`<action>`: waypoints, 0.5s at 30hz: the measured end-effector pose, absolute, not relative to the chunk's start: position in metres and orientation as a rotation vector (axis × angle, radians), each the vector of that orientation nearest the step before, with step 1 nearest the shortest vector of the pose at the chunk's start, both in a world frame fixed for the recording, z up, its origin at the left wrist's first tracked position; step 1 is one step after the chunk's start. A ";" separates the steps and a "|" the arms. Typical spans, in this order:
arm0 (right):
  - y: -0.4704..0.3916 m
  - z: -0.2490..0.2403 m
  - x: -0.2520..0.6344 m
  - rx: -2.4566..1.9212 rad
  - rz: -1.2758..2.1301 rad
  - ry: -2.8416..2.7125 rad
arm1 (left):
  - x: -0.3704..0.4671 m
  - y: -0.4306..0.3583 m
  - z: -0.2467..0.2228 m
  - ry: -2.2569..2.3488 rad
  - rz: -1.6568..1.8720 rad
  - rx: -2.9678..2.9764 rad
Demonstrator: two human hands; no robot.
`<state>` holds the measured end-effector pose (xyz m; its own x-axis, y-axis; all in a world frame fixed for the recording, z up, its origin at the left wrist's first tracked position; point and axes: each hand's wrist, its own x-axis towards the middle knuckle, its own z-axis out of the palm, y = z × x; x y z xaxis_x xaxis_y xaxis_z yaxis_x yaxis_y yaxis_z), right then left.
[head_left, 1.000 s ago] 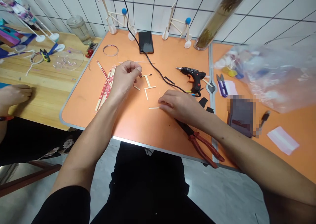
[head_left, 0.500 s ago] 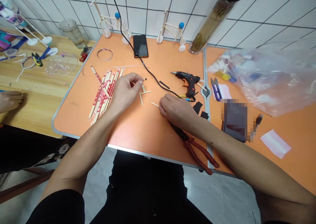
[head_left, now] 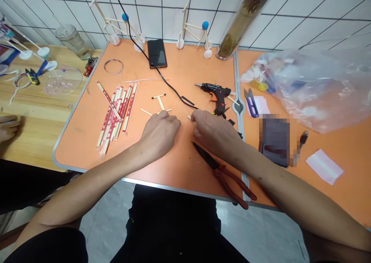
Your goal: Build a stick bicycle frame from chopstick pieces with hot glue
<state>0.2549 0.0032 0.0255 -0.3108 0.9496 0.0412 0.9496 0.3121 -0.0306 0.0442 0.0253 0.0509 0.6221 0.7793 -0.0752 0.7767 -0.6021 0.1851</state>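
Note:
My left hand (head_left: 162, 133) is closed low over the orange table, knuckles up, its fingertips hidden. A thin pale wooden stick (head_left: 145, 111) juts out leftward from its far edge, apparently held in the fingers. Just beyond that hand lies a small frame of short sticks (head_left: 160, 102), its far crossbar black at both ends; its near bar is partly covered. My right hand (head_left: 211, 131) is also closed, pinching another short wooden stick (head_left: 189, 117) whose tip shows at the fingers. Below it, red-handled pliers (head_left: 214, 165) lie partly under the wrist.
Wrapped chopsticks (head_left: 116, 114) lie left. A hot glue gun (head_left: 216, 95), thread snips (head_left: 252, 104) and a plastic bag (head_left: 319, 89) are right. Along the back stand a phone (head_left: 157, 53), stick models (head_left: 194, 27) and a tall bottle (head_left: 239, 23). A black cable (head_left: 166, 81) crosses the table. Another person's hand (head_left: 8, 128) rests far left.
My left hand has left the far end of the small stick frame and come nearer, turning knuckles up, with a stick now jutting from it. My right hand keeps its stick, and the view has shifted slightly.

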 end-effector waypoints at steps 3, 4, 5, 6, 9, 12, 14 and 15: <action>0.001 0.031 0.263 -1.769 0.080 -2.368 | 0.048 0.023 0.044 1.035 0.113 2.622; 0.001 0.032 0.264 -1.739 0.127 -2.318 | 0.048 0.021 0.043 0.963 0.172 2.577; 0.002 0.034 0.266 -1.708 0.184 -2.266 | 0.048 0.018 0.041 0.924 0.238 2.507; 0.003 0.035 0.266 -1.677 0.249 -2.216 | 0.049 0.015 0.041 0.926 0.316 2.405; 0.003 0.039 0.262 -1.599 0.448 -2.089 | 0.051 0.006 0.039 1.072 0.556 1.789; -0.002 0.040 0.252 -1.545 0.621 -2.017 | 0.055 0.002 0.034 1.072 0.663 1.101; -0.007 0.040 0.246 -1.533 0.737 -2.005 | 0.057 0.001 0.029 1.007 0.710 0.901; -0.010 0.040 0.243 -1.528 0.791 -2.004 | 0.057 0.001 0.027 0.981 0.734 0.865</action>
